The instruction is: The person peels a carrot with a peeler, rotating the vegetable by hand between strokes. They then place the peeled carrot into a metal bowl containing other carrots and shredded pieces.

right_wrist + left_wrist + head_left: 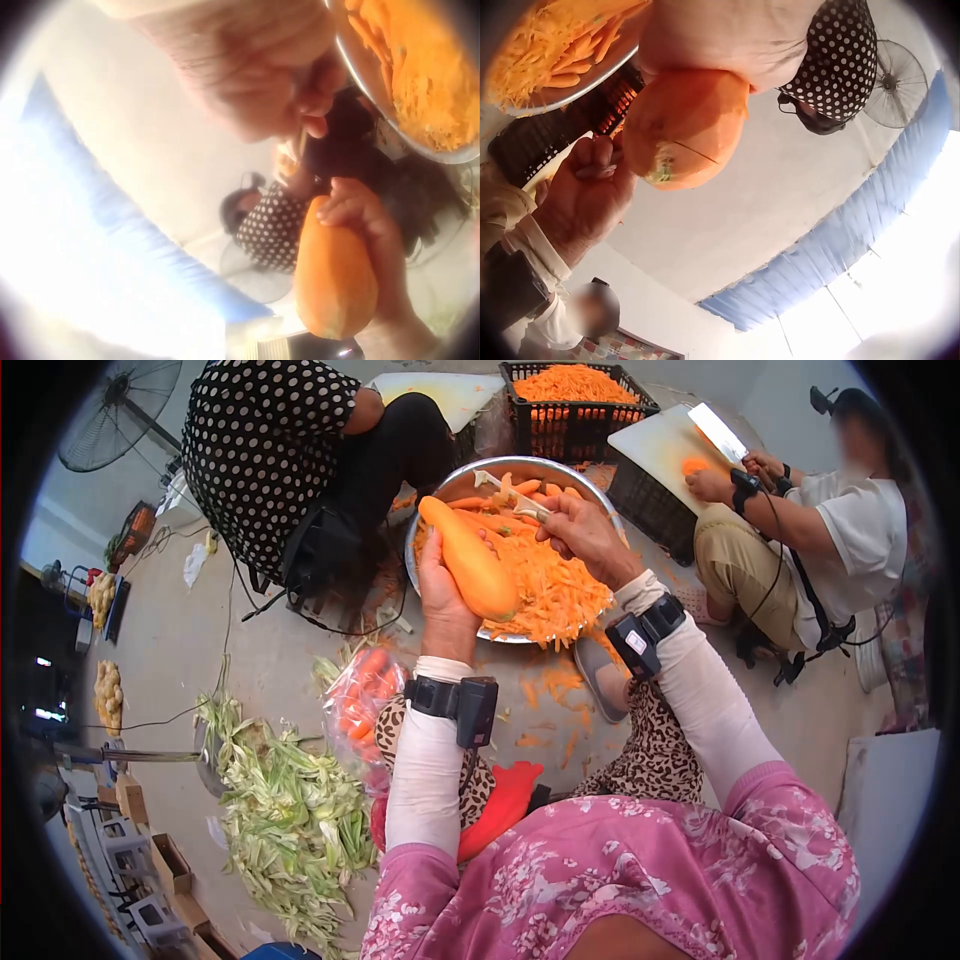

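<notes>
My left hand (443, 592) grips a long, smooth orange squash (468, 560), holding it aslant over the near left side of a large metal basin (412, 550). In the left wrist view the squash's blunt end (686, 142) faces the camera, with a bit of green and a dark line on it. My right hand (590, 540) pinches a pale-handled peeler (528, 508) above the basin; its head points up and left, apart from the squash. Orange strips (560, 595) and several whole carrots (490, 520) lie in the basin. The right wrist view is blurred.
A pile of pale green husks (290, 820) and a bag of carrots (365, 695) lie to the left. A person in polka dots (270, 450) sits ahead; another (850, 510) holds a cleaver (717, 432) over a board (655, 445). A black crate (580, 435) holds orange shreds.
</notes>
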### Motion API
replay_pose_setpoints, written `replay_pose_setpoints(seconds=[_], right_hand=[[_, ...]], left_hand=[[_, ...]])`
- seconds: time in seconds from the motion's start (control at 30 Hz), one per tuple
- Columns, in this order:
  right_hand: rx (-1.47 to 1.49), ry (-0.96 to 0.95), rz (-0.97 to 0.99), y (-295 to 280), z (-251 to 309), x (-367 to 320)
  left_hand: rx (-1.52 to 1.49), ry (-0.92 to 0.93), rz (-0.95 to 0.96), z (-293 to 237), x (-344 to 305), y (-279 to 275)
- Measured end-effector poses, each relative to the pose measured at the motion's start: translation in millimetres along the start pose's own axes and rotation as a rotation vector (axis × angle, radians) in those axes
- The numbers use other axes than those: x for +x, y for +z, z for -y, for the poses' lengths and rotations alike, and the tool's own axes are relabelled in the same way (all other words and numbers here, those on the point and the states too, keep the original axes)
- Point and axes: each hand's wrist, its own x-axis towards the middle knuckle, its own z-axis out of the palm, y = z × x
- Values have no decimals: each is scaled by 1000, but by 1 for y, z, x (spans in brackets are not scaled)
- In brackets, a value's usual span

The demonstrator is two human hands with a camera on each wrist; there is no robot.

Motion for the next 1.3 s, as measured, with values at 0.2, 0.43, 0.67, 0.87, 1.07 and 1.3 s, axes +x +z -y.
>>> replay_pose_setpoints(seconds=[0.2, 0.43, 0.67, 0.87, 1.07, 1.3], right_hand=[[-60, -53, 28, 18, 10, -12], [39, -84, 54, 29, 8, -6], [-44, -192, -28, 27, 9, -1], [-442, -487, -267, 16, 1, 0], [-547, -490, -455, -2, 2, 3], [-330, -363, -424, -26, -1, 5]], left_hand=[[6, 78, 134, -5, -11, 21], [72, 73, 231, -13, -16, 26], [127, 22, 112, -7, -12, 32], [144, 13, 46, -1, -8, 25], [157, -1, 45, -1, -4, 27], [236, -44, -19, 18, 22, 23]])
